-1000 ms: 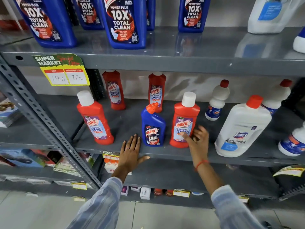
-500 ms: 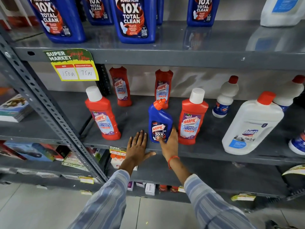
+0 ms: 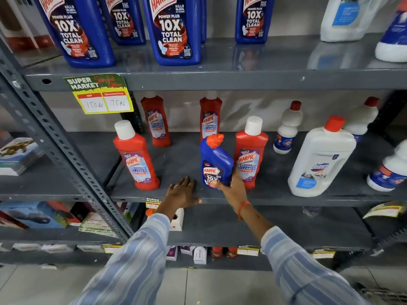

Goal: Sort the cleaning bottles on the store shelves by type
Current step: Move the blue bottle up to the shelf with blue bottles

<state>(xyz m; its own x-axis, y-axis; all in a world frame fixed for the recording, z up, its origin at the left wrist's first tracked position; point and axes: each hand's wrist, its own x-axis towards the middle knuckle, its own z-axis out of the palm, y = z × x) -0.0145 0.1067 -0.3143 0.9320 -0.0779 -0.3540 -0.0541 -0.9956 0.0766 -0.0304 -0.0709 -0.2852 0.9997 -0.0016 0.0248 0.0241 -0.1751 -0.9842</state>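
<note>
two hands work at the middle shelf (image 3: 264, 194), and everything here is placed from the small blue harpic bottle (image 3: 215, 164) near its front edge. the right hand (image 3: 233, 190) grips that bottle low on its body, thumb across the label and fingers wrapped behind; the bottle leans to the left, and whether its base has left the shelf is hard to tell. just left of it the left hand (image 3: 181, 192) lies flat on the shelf, fingers spread, holding nothing. touching or nearly touching the bottle's right side stands a red harpic bathroom cleaner (image 3: 250, 155), with another (image 3: 136, 157) well to the left and two more (image 3: 157, 122) behind. far right stands a white domex jug (image 3: 319, 164). above, large blue harpic bottles (image 3: 174, 29) fill the top shelf (image 3: 264, 78).
</note>
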